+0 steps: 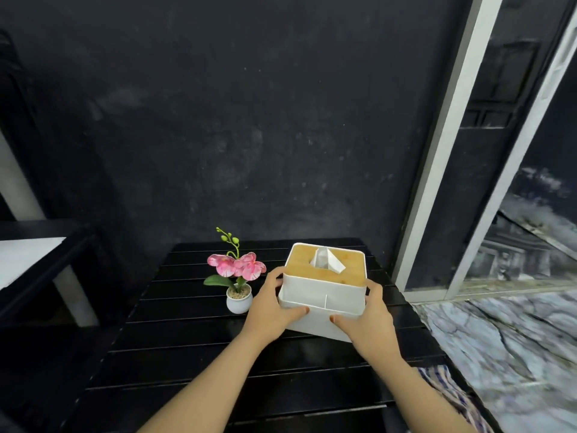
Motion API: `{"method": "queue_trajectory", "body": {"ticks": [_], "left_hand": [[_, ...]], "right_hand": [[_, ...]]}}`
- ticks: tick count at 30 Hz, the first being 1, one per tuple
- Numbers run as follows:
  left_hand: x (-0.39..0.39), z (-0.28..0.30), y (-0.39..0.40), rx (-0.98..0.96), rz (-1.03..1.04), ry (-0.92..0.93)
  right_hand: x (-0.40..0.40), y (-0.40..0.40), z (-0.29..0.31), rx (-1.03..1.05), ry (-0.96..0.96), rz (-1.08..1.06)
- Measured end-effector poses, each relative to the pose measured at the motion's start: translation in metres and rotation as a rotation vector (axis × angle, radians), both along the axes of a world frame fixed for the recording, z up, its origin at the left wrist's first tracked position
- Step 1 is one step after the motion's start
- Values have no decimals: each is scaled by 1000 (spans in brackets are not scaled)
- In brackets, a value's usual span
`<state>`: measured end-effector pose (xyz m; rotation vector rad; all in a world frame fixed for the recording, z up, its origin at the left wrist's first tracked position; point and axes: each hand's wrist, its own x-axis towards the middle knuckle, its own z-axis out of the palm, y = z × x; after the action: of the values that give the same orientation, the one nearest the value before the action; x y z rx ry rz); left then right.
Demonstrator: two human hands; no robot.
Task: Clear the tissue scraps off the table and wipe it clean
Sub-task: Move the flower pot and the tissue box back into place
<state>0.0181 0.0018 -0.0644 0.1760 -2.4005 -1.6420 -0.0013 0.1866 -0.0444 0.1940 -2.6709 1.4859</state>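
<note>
A white tissue box point(323, 295) with a wooden lid sits just right of the frame's centre on the black slatted tabletop point(193, 345). A white tissue point(326, 260) sticks up from the slot in the lid. The left hand point(270, 310) holds the box's left side and the right hand point(368, 320) its right side, each grip closed on the box with the thumb along the near front wall. The box's near edge looks slightly raised, though whether it is off the tabletop I cannot tell. Just left of the left hand stands a small white pot of pink flowers point(239, 282). At the lower right, a striped cloth point(449, 392) lies at the tabletop's edge. No tissue scraps show on the slats.
</note>
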Motion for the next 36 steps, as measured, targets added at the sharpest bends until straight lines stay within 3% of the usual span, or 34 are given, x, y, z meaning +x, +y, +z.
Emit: {"method": "queue_trajectory", "body": {"ticks": [17, 36], "left_hand": [[9, 11, -2, -41, -56, -17], [-6, -13, 2, 39, 160, 86]], "right_hand": [[17, 9, 20, -67, -53, 133], [-33, 1, 9, 34, -104, 236]]}}
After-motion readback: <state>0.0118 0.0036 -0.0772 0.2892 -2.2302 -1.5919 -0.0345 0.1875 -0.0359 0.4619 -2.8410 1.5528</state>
